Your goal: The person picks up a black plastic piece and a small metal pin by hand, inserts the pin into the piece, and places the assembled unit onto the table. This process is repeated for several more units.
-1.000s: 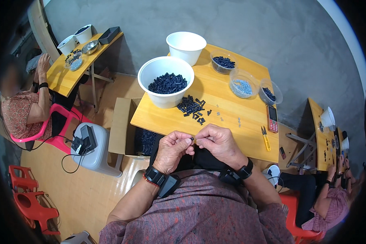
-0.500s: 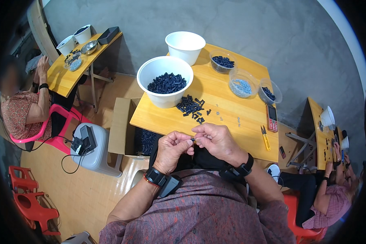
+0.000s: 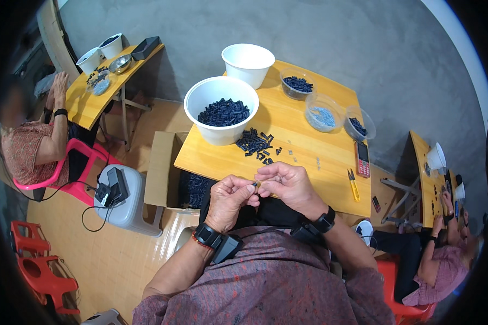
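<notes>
In the head view, the fingers of my left hand point(image 3: 230, 203) are narrow, with thumb and forefinger pinching a small dark part point(image 3: 255, 184) at their tips. My right hand point(image 3: 287, 187) has its fingertips just beside this part; they are bent close together, but I cannot tell whether they hold something.

I think the part could slip, because only the tips grip it. It would then perhaps fall on the dark trousers point(image 3: 265, 214) under my fingers, where its colour is difficult to see.

Ahead of my fingers and to the left, a white bowl point(image 3: 217, 134) contains many dark pieces point(image 3: 224, 112); a second white bowl point(image 3: 248, 70) stands behind it. Nearer, a loose dark pile point(image 3: 253, 142) lies on the table point(image 3: 325, 187). Ahead to the right are three clear tubs point(image 3: 315, 126): two contain dark pieces, the middle one light-blue bits point(image 3: 324, 116). Left of my fingers, and lower, a cardboard box point(image 3: 164, 168) also holds dark pieces.
</notes>
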The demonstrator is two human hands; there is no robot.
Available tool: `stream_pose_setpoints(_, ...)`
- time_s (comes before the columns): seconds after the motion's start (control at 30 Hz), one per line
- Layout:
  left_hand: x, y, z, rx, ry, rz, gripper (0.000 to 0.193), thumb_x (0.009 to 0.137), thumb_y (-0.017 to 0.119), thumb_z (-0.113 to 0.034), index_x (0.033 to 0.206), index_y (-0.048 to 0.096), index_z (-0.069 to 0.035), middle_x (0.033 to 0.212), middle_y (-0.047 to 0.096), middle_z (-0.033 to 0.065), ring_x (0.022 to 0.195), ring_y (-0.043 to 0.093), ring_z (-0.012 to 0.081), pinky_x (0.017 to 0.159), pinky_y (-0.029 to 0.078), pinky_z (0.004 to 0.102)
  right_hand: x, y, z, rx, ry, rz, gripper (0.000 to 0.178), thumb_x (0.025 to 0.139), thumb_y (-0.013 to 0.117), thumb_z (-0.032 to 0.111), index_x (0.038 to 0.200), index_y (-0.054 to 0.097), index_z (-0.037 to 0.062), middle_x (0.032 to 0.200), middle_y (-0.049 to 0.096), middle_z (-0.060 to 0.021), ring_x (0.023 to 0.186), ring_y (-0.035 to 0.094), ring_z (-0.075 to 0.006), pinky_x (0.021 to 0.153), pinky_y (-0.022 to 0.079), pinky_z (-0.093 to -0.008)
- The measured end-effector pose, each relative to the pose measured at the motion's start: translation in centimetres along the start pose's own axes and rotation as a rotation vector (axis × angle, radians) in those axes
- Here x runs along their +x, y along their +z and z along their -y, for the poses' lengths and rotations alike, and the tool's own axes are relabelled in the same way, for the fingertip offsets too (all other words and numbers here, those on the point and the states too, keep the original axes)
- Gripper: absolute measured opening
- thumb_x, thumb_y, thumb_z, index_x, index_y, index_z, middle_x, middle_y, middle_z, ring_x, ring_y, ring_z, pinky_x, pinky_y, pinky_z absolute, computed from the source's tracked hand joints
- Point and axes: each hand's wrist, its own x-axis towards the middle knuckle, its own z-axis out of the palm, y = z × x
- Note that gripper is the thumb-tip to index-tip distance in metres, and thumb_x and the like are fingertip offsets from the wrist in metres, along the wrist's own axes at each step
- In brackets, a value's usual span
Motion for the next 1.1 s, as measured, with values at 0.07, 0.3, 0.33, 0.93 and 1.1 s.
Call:
stream_pose_setpoints(0.07, 0.1, -0.2, 0.2, -0.054, -0.014, 0.009, 0.005, 0.091, 0.063, 0.002, 0.096, 0.061, 0.002, 0.086, 0.069, 0.0117, 0.071, 0.069, 0.0154, 0.065, 0.061, 0.0293, -0.1, -0.2, -0.3, 0.023, -0.009, 0.0, 0.012, 0.091, 0.063, -0.001, 0.102, 0.065, -0.0051, 0.088, 0.07, -0.0061, 0.079, 0.066, -0.0089, 0.071, 0.056, -0.0226)
stream_pose_setpoints(0.3, 0.0, -0.3, 0.2, -0.064, -0.04, 0.016, 0.004, 0.091, 0.064, -0.001, 0.095, 0.063, 0.0, 0.088, 0.069, 0.012, 0.072, 0.068, 0.0169, 0.067, 0.061, 0.0324, -0.5, 0.8, -0.5, -0.135, -0.069, 0.014, 0.006, 0.09, 0.064, -0.001, 0.095, 0.066, -0.0035, 0.087, 0.068, -0.0049, 0.078, 0.065, -0.0093, 0.071, 0.054, -0.0231)
stream_pose_setpoints(0.33, 0.0, -0.3, 0.2, -0.051, -0.031, 0.018, 0.005, 0.091, 0.064, -0.001, 0.095, 0.062, 0.0, 0.088, 0.069, 0.0119, 0.072, 0.068, 0.0169, 0.067, 0.061, 0.0324, -0.7, 1.1, -0.6, -0.147, -0.102, -0.01, 0.004, 0.09, 0.064, 0.0, 0.091, 0.067, -0.0026, 0.084, 0.067, -0.0037, 0.074, 0.064, -0.0088, 0.067, 0.052, -0.0229)
stream_pose_setpoints(0.93, 0.1, -0.4, 0.3, 0.01, -0.049, -0.008, 0.012, 0.093, 0.063, -0.003, 0.104, 0.061, -0.001, 0.089, 0.067, 0.0095, 0.073, 0.067, 0.0152, 0.07, 0.06, 0.0326, 5.5, -10.0, -0.1, -0.727, -0.077, -0.479, 0.013, 0.085, 0.066, 0.005, 0.093, 0.069, -0.0039, 0.075, 0.069, -0.0104, 0.067, 0.064, -0.0145, 0.064, 0.051, -0.0281)
stream_pose_setpoints(1.1, 0.3, -0.6, 0.1, -0.009, -0.035, -0.005, 0.011, 0.093, 0.062, -0.003, 0.104, 0.06, -0.001, 0.089, 0.067, 0.0096, 0.073, 0.067, 0.0153, 0.071, 0.06, 0.0329, 5.3, -8.3, -0.7, -0.621, -0.071, -0.314, 0.012, 0.084, 0.066, 0.004, 0.093, 0.068, -0.0054, 0.077, 0.067, -0.0101, 0.065, 0.061, -0.0145, 0.062, 0.05, -0.0291)
